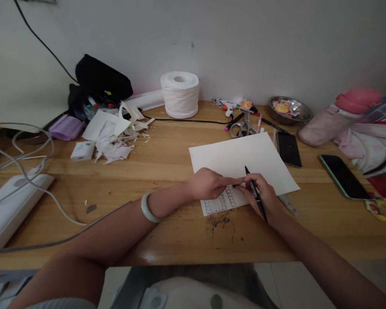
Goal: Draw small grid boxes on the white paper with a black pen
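A white sheet of paper [244, 156] lies tilted on the wooden table, with rows of small black looped shapes [230, 197] near its lower left edge. Over those rows is my left hand [207, 183], its index finger stretched to the right and its other fingers curled; what they hold, if anything, is hidden. My right hand [265, 197] holds a black marker [257, 199], its dark tip pointing up and away. The fingertips of both hands meet above the paper, where a small dark thing shows, too small to make out.
Behind the paper are scissors [243, 128], pens and a metal bowl [290, 110]. Two phones [288, 148] [343, 177] and a pink bottle [324, 124] are at the right. A white roll [180, 96], paper scraps [114, 139] and cables around a white power strip [14, 210] lie further left.
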A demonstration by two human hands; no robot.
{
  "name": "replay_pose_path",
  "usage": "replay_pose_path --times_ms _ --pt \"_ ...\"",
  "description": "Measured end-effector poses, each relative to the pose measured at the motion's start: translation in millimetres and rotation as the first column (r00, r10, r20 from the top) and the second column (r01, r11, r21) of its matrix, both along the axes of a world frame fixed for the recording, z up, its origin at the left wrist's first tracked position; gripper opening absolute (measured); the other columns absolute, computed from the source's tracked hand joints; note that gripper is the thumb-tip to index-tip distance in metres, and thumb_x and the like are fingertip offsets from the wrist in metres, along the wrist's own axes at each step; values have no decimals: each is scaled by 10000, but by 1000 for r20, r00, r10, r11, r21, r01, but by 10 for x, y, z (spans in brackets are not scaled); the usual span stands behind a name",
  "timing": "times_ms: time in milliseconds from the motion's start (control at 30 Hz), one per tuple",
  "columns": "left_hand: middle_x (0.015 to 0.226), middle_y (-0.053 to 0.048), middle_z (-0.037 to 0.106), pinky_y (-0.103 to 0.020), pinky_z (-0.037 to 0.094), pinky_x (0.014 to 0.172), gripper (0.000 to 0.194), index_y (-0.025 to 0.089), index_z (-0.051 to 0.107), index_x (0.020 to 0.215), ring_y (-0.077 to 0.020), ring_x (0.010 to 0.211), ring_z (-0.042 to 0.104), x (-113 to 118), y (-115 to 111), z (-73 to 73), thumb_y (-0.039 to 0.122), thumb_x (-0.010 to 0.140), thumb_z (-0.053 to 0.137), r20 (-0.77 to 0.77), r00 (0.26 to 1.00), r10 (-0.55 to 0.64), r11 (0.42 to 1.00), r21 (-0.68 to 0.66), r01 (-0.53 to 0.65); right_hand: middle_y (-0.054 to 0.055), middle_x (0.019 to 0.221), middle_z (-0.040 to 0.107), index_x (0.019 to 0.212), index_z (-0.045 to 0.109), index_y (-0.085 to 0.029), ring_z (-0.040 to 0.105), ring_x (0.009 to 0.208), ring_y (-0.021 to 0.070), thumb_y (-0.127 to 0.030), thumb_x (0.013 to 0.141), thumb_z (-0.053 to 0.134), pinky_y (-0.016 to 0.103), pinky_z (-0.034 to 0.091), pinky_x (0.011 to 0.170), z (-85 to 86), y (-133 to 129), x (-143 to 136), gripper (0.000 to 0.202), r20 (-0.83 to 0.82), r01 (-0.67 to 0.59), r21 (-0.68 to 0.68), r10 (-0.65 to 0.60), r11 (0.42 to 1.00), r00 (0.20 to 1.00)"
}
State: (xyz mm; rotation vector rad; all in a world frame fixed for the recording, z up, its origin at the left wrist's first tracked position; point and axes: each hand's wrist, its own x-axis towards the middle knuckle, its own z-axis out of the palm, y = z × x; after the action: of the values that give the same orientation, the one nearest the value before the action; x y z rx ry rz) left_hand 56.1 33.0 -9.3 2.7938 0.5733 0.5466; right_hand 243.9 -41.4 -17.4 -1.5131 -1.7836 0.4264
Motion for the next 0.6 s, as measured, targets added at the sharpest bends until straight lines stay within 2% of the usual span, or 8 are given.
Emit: replay_pose_path --times_ms 367,600 --pt "620 46 621 -198 247 469 472 355 414 1234 -75 490 491 7 -5 -1 170 800 403 -50 999 7 999 35 -5 -28 658 545 823 481 -217 483 537 97 -311 741 547 212 397 514 -38 6 13 140 -48 49 -76 -53 996 997" --pt "632 52 622 -189 260 475 465 360 413 1233 -71 490 483 13 -3 1 177 806 397 -68 998 7 999 31 -4 -35 649 531 830 481 -219 471 533 93 -295 742 544 207 389 512 -15 -5 9 132 -29 45 -108 -48 993 998"
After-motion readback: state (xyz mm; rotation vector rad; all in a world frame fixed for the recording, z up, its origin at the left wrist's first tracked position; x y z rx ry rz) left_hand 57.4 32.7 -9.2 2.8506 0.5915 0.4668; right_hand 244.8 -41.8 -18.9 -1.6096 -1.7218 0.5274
